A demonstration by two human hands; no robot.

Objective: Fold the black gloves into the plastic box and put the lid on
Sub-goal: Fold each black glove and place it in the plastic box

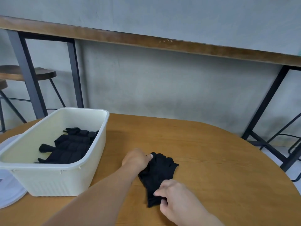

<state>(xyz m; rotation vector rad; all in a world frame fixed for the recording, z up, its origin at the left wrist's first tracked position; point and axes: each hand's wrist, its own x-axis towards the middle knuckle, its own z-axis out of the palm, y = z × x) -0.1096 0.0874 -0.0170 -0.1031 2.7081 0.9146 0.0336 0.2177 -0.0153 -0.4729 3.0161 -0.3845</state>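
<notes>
A black glove [157,174] lies flat on the wooden table [211,160], its fingers pointing away from me. My left hand [136,160] pinches it at the fingertip end. My right hand [175,195] grips the cuff end nearest me. A cream plastic box [53,180] stands open to the left, with folded black gloves [68,146] lying inside it. The white lid [9,191] lies flat on the table, partly hidden behind the box's left side.
The round table's edge curves away on the right. Beyond it stand a long wooden counter [162,41] on dark metal legs and two wooden stools [39,74] at the far left. A grey wall fills the background.
</notes>
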